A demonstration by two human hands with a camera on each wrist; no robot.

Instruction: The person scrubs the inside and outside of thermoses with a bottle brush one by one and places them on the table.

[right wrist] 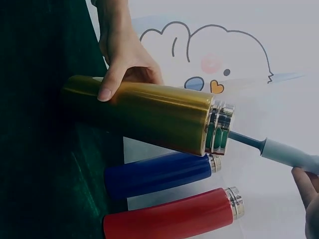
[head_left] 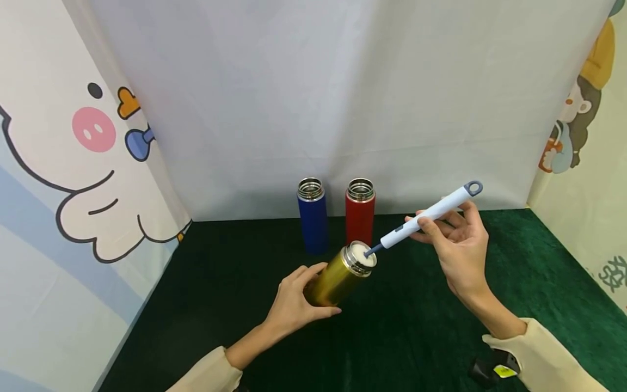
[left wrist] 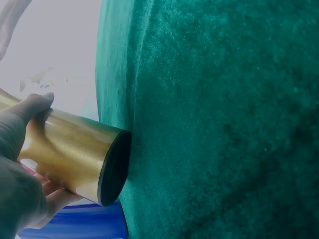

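Nearest, cream cuffs are seen: the left sleeve at the lower edge and the right sleeve at the lower right, with a small black object bearing a yellow-green label partly tucked against the latter. Beyond them, the gold bottle is held by the left grip, a bare hand curled round its lower body. It is tilted above the green-covered worktop, its mouth turned up and toward the right; whether its base is touching the cloth cannot be told. By the right grip, the pale handle of a brush is pinched between thumb and fingers, its looped end pointed up and away to the right. Its dark shaft is slanted down to the bottle's mouth, where a white, sponge-like head is seated. Farther back, the blue bottle and the red bottle are stood upright side by side, uncapped and apart, the red one partly hidden by the gold. Behind everything, a white sheet is hung, flanked by side panels printed with cartoons.
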